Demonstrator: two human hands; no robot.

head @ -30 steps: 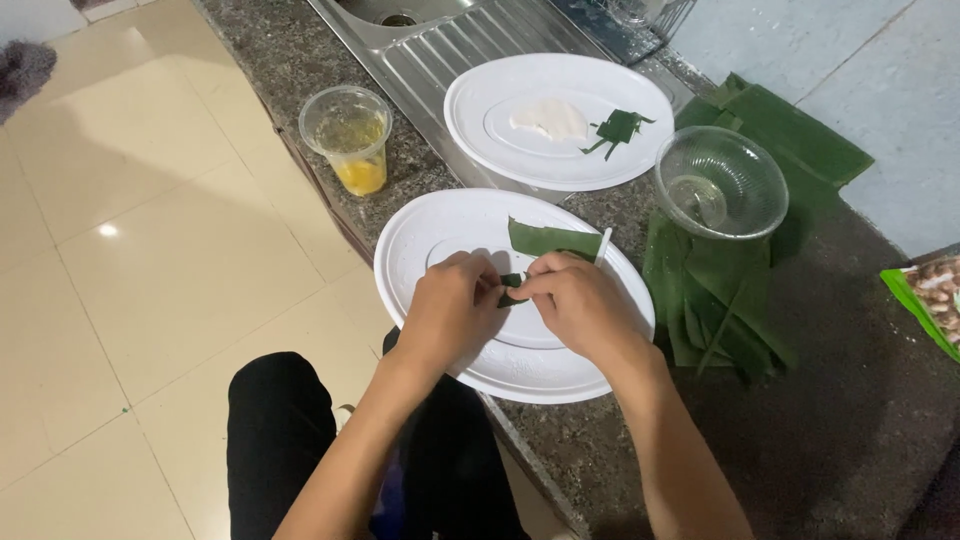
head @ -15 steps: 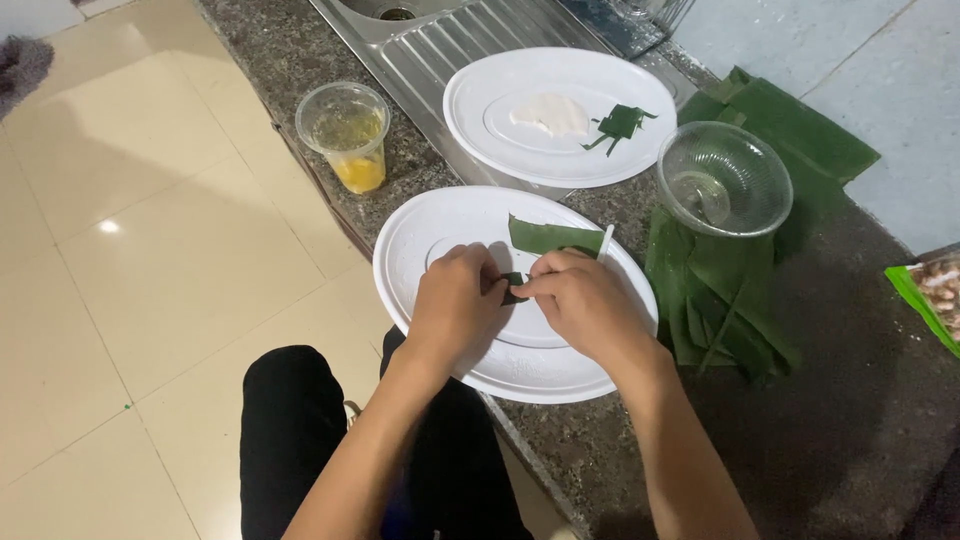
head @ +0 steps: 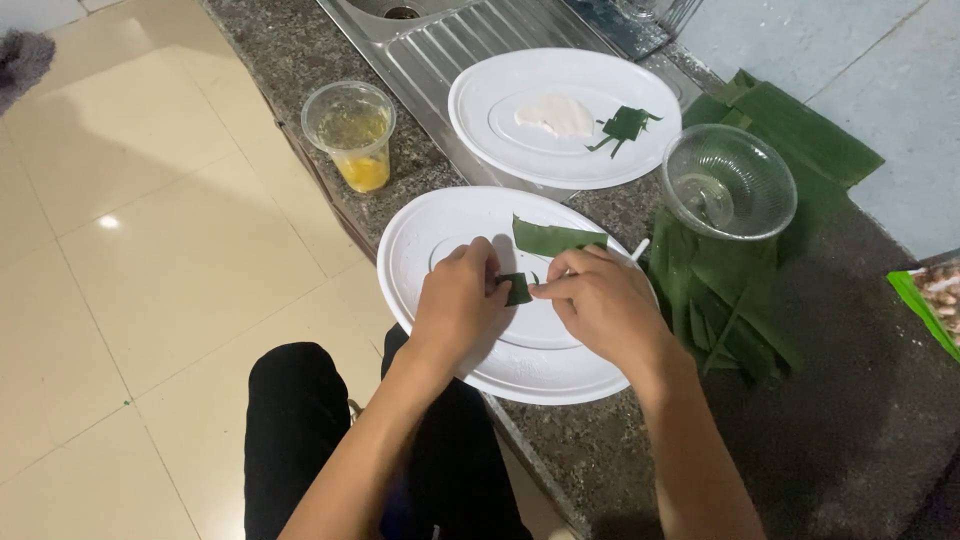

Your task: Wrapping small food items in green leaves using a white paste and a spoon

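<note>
Green folded leaf piece pinched between left hand and right hand fingertips.

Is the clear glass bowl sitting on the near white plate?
No, the clear glass bowl rests on green leaves beside the near white plate.

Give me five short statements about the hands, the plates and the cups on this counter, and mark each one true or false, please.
1. Both hands, left hand and right hand, pinch a small folded leaf piece over the near white plate. True.
2. The far white plate is bare. False: it bears a white lump and a folded green leaf shape.
3. The clear plastic cup holds yellow liquid. True.
4. The clear bowl stands on the floor. False: it rests on green leaves on the counter.
5. A leaf strip lies on the near plate. True.
</note>
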